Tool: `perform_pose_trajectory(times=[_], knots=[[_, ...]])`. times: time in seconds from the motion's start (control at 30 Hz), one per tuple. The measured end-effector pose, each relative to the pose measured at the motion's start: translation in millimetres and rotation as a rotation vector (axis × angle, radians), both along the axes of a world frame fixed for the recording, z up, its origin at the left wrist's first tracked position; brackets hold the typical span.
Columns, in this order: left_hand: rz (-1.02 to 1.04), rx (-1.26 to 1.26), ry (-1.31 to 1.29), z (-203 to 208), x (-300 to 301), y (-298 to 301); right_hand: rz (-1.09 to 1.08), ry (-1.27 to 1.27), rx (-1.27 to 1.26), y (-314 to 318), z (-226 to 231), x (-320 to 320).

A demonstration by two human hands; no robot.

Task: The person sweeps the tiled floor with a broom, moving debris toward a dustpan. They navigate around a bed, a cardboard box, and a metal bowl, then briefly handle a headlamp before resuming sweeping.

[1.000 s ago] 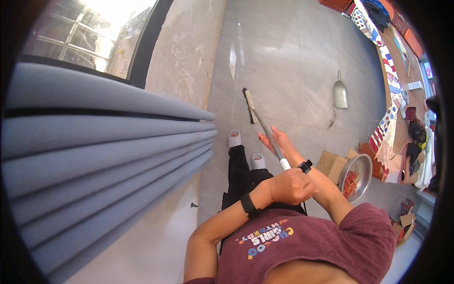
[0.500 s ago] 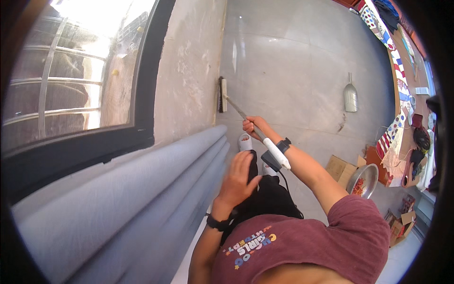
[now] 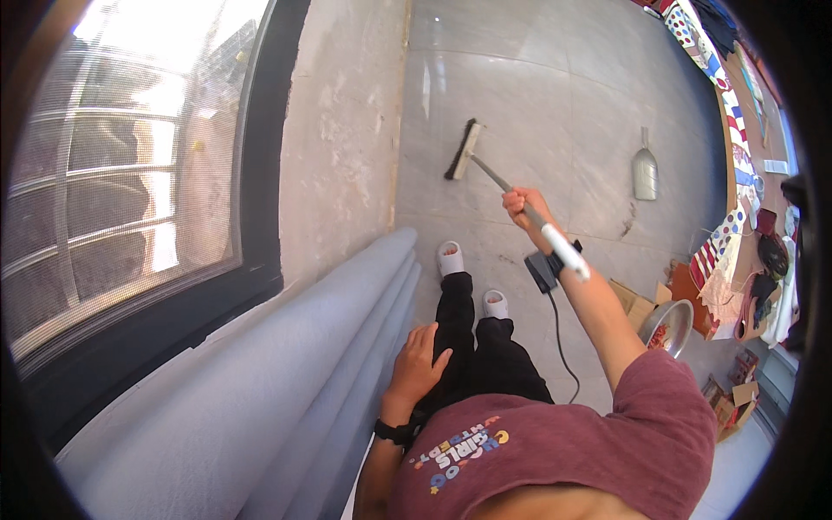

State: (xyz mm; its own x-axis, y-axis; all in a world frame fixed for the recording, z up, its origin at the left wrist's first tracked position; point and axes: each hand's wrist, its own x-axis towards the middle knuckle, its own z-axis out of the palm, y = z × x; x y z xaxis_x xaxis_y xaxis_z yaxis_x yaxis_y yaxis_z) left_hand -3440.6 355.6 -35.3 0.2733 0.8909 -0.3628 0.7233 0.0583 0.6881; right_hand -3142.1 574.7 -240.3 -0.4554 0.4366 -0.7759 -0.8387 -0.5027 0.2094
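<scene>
My right hand (image 3: 529, 206) is wrapped round the grey pole of a broom (image 3: 492, 173), below its white end grip. The broom's pale head with dark bristles rests on the grey tiled floor, a little away from the left wall. My left hand (image 3: 419, 368) holds nothing; its fingers are stretched out beside my left thigh, near the blue-grey curtain (image 3: 347, 338). Beside my right wrist is a black box (image 3: 542, 271) with a cord running down from it. A grey-green dustpan (image 3: 645, 176) lies on the floor to the right, apart from the broom.
A bare plastered wall (image 3: 342, 130) and a dark-framed window (image 3: 260, 165) bound the left side. To the right stand a cluttered table (image 3: 752, 173), a metal bowl (image 3: 685, 334) with red pieces and cardboard boxes (image 3: 631, 303). Dark specks mark the floor near the dustpan.
The broom head has moved right, away from the wall, and turned at a slant. My right hand has gone right and slightly forward with it. My left hand has lowered toward my thigh.
</scene>
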Motion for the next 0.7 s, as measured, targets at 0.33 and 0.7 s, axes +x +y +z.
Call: perform_pose_trajectory(times=[0.33, 0.7], knots=[[0.029, -0.028, 0.064, -9.7, -4.1, 10.1, 0.143, 0.120, 0.115, 35.4, -28.4, -82.8], [0.078, -0.117, 0.077, -7.8, -22.8, 5.2, -0.212, 0.036, 0.119, 63.6, -41.7, -30.0]])
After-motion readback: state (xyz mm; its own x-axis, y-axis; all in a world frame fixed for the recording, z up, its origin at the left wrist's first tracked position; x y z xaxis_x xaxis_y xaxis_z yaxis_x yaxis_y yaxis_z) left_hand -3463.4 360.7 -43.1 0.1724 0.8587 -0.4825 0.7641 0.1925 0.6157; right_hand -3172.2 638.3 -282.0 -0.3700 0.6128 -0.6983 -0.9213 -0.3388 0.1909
